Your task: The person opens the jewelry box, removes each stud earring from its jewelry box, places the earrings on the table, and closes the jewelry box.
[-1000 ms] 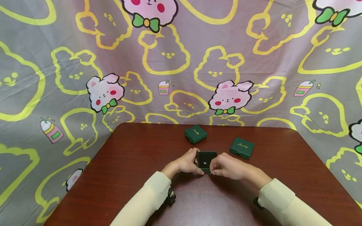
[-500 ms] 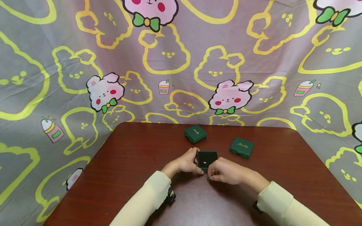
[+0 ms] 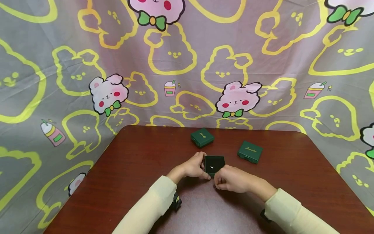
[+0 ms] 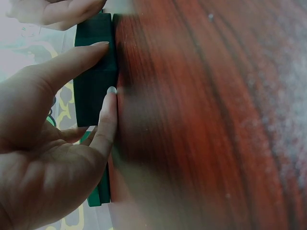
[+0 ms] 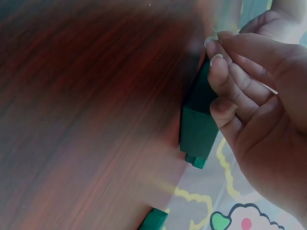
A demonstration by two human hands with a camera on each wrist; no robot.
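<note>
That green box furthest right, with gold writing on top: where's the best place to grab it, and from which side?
The green box is probably best gripped by its opposite left and right walls, coming from above on the near side. It lies flat on the table, so its underside is hidden, and its flat top offers little to pinch.

My left hand (image 3: 193,166) holds a square dark-green box (image 3: 215,160), open and black inside; in it lies a small silvery star-like piece (image 3: 211,167). Just off the box's near side, my right hand (image 3: 234,179) pinches a thin pale sliver (image 5: 215,33).
</note>
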